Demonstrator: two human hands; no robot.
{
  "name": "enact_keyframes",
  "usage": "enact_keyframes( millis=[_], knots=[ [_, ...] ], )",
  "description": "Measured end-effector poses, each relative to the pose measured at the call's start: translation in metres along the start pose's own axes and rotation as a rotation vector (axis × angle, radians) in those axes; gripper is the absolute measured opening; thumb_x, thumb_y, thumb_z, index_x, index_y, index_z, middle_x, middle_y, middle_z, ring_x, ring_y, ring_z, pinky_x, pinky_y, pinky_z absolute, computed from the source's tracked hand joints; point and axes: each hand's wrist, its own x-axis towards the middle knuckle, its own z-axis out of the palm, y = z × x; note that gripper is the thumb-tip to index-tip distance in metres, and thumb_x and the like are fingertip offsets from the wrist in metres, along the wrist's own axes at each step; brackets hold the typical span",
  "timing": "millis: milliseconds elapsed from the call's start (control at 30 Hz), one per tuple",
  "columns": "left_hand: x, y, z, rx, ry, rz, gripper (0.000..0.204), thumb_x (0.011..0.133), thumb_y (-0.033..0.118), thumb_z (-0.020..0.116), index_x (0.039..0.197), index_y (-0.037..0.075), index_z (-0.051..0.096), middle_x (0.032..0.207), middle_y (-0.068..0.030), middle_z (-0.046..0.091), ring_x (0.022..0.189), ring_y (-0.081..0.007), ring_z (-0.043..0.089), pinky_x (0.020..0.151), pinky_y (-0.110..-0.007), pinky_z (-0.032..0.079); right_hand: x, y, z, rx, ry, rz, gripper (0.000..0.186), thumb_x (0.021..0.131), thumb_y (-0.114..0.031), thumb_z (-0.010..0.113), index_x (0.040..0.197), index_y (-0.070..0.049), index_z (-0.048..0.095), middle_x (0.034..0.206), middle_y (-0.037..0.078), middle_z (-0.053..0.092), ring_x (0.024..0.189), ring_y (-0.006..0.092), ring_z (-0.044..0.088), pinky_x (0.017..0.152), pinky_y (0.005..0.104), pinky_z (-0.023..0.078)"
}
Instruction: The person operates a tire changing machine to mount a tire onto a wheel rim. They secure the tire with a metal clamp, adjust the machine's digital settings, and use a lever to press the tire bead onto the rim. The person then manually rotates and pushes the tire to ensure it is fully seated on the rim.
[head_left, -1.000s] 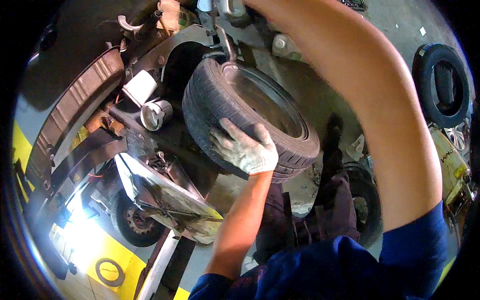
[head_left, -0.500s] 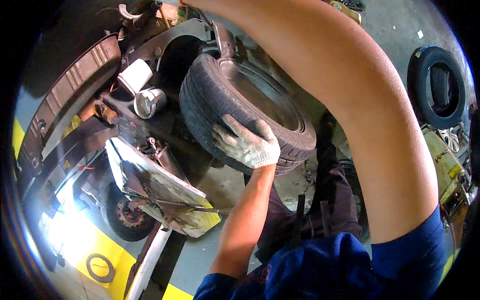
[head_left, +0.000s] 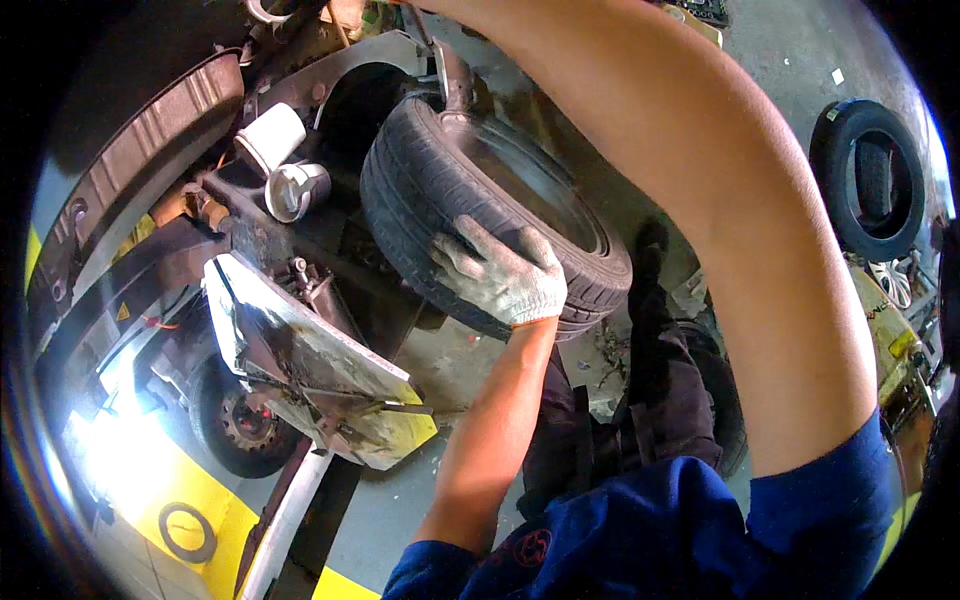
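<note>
My gloved left hand (head_left: 495, 270) grips the tread of a black tyre (head_left: 410, 180) on a rim (head_left: 555, 190), tilted in the middle of the picture beside a metal arch and bracket (head_left: 455, 85). The fingers press spread over the tread, with the thumb toward the sidewall. My right arm crosses the upper right and runs out at the top edge, so its hand is out of sight. Left of the tyre are two white cylindrical containers (head_left: 266, 138) and a bent white and yellow panel (head_left: 280, 340).
Another wheel (head_left: 245, 420) lies lower left, near a bright light and a flat ring (head_left: 188, 530) on yellow. A ribbed metal part (head_left: 150, 150) curves along the left. Spare tyres (head_left: 868, 140) and clutter are at the right. My legs and feet are below the tyre.
The tyre and my left hand appear higher in the picture, along with the surroundings. My right hand has passed beyond the top edge, and its forearm lies further up and left.
</note>
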Motion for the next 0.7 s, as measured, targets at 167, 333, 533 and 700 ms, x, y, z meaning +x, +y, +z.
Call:
enact_keyframes(
  millis=[167, 333, 533, 700],
  knots=[
    [-0.001, 0.004, -0.005, -0.011, -0.028, 0.009, 0.084, 0.097, 0.046, 0.058, 0.16, -0.006, 0.037, 0.155, -0.0401, 0.039, 0.141, -0.0613, 0.041, 0.113, -0.074, 0.035, -0.012, -0.019, 0.011, 0.137, 0.047, -0.013, 0.037, 0.1, -0.036, 0.064, 0.095, -0.004, 0.083, 0.112, 0.021, 0.073, 0.104, 0.0369, 0.075, 0.089, 0.0489, 0.061],
    [-0.005, 0.002, -0.002, -0.036, 0.011, 0.051, 0.082, 0.097, 0.044, 0.059, 0.16, -0.005, 0.038, 0.155, -0.0388, 0.039, 0.139, -0.0603, 0.042, 0.114, -0.074, 0.035, -0.018, -0.012, 0.0, 0.262, 0.041, -0.016, 0.04, 0.103, -0.037, 0.06, 0.097, -0.003, 0.079, 0.112, 0.023, 0.073, 0.105, 0.0402, 0.073, 0.089, 0.0512, 0.06],
    [-0.006, -0.001, 0.001, -0.022, 0.026, 0.016, 0.079, 0.1, 0.045, 0.053, 0.161, -0.003, 0.038, 0.156, -0.0377, 0.039, 0.142, -0.0594, 0.041, 0.115, -0.074, 0.034, -0.128, 0.048, 0.001, 0.465, -0.289, 0.566, 0.054, 0.106, -0.052, 0.048, 0.124, -0.006, 0.07, 0.112, 0.024, 0.075, 0.108, 0.0453, 0.071, 0.095, 0.0521, 0.055],
    [-0.014, -0.009, 0.009, 0.01, 0.032, 0.061, 0.082, 0.104, 0.054, 0.049, 0.163, 0.0, 0.037, 0.158, -0.0394, 0.037, 0.142, -0.0603, 0.041, 0.114, -0.073, 0.035, -0.407, 0.069, -0.002, 0.299, -0.043, 1.065, 0.032, 0.104, -0.033, 0.064, 0.114, -0.003, 0.071, 0.114, 0.023, 0.072, 0.106, 0.0452, 0.067, 0.095, 0.0508, 0.053]
  ],
)
